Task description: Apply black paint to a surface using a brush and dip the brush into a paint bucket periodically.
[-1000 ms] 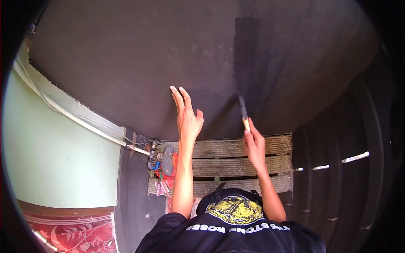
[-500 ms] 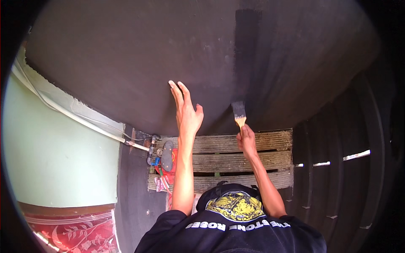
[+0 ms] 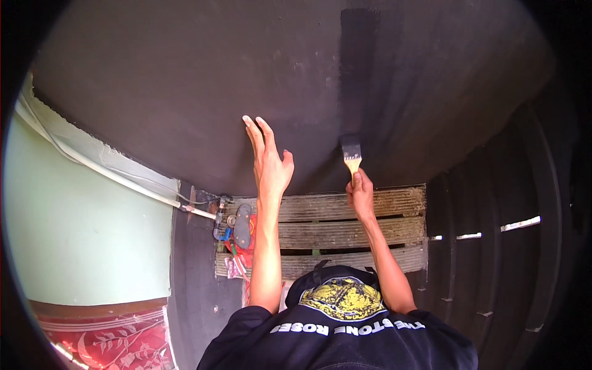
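Wrapped round the pale handle of a paintbrush (image 3: 351, 155), my right hand (image 3: 361, 192) holds its dark bristles up against a dark grey wall (image 3: 185, 80). A darker, wet-looking strip (image 3: 359, 68) runs up the wall above the brush, with a fairly straight left edge. My left hand (image 3: 270, 163) is raised to the left of the brush, fingers stretched and thumb apart, holding nothing. Its fingertips are at the wall; whether they touch it I cannot tell.
Ribbed wooden slats (image 3: 345, 234) with gaps lie below the wall. Left of my left forearm are a pipe fitting with a blue part (image 3: 224, 233) and a grey sole-shaped thing (image 3: 243, 226). A white pipe (image 3: 105, 165) crosses the pale green wall (image 3: 86, 234). Dark panels (image 3: 493, 265) stand right.
My right hand and the paintbrush have moved slightly up the wall, and the brush is more upright. The left hand stays raised with nearly the same pose; the view has shifted a little.
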A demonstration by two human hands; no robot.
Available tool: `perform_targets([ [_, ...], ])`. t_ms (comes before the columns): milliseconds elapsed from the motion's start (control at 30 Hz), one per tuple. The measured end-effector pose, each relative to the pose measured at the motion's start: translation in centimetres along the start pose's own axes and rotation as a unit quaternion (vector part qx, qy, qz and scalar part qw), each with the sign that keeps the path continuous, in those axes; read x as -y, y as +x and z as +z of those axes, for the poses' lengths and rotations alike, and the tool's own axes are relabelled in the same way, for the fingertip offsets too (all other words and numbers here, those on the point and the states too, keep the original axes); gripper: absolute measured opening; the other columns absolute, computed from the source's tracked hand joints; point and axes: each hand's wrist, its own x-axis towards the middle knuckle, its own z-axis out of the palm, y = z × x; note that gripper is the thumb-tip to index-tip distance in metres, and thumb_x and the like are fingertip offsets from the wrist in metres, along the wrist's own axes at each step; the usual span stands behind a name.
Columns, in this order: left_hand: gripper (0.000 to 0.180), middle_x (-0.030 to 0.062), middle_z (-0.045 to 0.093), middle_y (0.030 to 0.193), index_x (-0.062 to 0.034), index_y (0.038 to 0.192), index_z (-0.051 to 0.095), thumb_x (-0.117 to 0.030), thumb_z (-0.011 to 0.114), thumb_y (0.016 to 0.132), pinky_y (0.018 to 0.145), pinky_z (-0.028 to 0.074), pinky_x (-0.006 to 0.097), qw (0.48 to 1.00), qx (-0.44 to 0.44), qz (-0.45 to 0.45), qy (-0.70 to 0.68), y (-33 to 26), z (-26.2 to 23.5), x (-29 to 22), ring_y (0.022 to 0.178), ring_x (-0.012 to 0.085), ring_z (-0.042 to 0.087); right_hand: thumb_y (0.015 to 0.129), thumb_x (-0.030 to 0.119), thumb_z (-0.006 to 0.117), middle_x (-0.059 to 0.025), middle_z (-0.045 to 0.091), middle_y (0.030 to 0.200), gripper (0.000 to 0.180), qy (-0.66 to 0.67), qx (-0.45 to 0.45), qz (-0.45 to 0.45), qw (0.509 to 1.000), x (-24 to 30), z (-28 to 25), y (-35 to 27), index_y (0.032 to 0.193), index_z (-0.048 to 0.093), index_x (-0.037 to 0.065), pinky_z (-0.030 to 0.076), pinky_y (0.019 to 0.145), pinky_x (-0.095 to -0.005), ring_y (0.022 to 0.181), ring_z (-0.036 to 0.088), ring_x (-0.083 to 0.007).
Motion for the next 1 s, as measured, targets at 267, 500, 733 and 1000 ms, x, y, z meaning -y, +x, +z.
perform_targets([
  [267, 0.098, 0.0277, -0.009, 0.166, -0.0056, 0.162, 0.005, 0.001, 0.062, 0.082, 0.122, 0.028, 0.044, 1.0, 0.016, -0.003, -0.02, -0.3, -0.3, 0.6, 0.154, 0.0436, 0.002, 0.105, 0.009, 0.047, -0.0048, 0.065, 0.077, 0.042, -0.163, -0.084, -0.123, 0.975, 8.6, 0.6, -6.0, 0.146, 0.053, 0.005, 0.044, 0.06, -0.0244, 0.065, 0.052, -0.0064],
  [500, 0.099, 0.0275, -0.009, 0.166, -0.0063, 0.162, 0.004, 0.001, 0.062, 0.082, 0.123, 0.027, 0.044, 0.999, 0.016, -0.002, -0.03, -0.1, 0.1, 0.3, 0.154, 0.0435, 0.002, 0.103, 0.004, 0.049, -0.0311, 0.067, 0.105, 0.038, -0.28, -0.155, -0.234, 0.918, 6.8, 0.3, -1.9, 0.139, 0.054, -0.003, 0.053, 0.073, -0.0324, 0.082, 0.073, -0.028],
  [733, 0.098, 0.0277, -0.01, 0.166, -0.0058, 0.162, 0.004, 0.002, 0.061, 0.082, 0.122, 0.028, 0.044, 1.0, 0.011, 0.012, -0.017, -0.1, 0.2, 1.0, 0.154, 0.0443, 0.002, 0.103, 0.01, 0.051, -0.0253, 0.066, 0.084, 0.042, -0.3, -0.102, -0.053, 0.947, 5.9, -1.0, -4.9, 0.143, 0.054, 0.001, 0.048, 0.066, -0.0339, 0.067, 0.063, -0.0207],
  [1000, 0.098, 0.0285, -0.007, 0.166, -0.0041, 0.161, 0.007, 0.003, 0.062, 0.081, 0.121, 0.031, 0.044, 1.0, 0.007, -0.002, -0.02, -0.2, 0.0, 0.3, 0.153, 0.0462, 0.007, 0.103, 0.012, 0.053, -0.0057, 0.041, 0.064, 0.043, -0.244, -0.135, -0.278, 0.919, 6.7, 0.2, -1.1, 0.145, 0.053, 0.003, 0.035, 0.053, -0.0288, 0.059, 0.037, -0.0099],
])
